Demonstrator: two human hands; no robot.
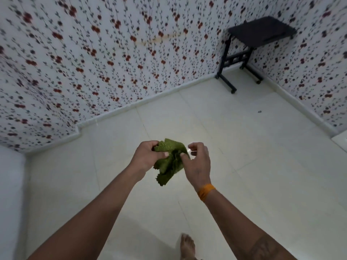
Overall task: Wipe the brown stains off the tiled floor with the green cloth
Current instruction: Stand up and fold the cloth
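- Head view: both bare arms reach forward over the pale tiled floor (234, 147).
- Green cloth (170, 162) bunched between the two hands, held up off the floor at centre; a ragged corner hangs down toward the near side.
- Left hand (147, 157): fingers curled round the cloth's left edge, thumb pressed on its top.
- Right hand (197, 164): thumb and fingers pinch the cloth's right side; index finger curled above it.
- Orange band (205, 192) on the right wrist.
- Bare foot (187, 246) on the tiles, near edge, right of centre.
- Small black table (253, 45) stands in the far right corner.
- Floral wallpaper (84, 62) covers the far and right walls.
- Small dark speck (259, 111) on the tiles, far right; brown stains cannot be made out.
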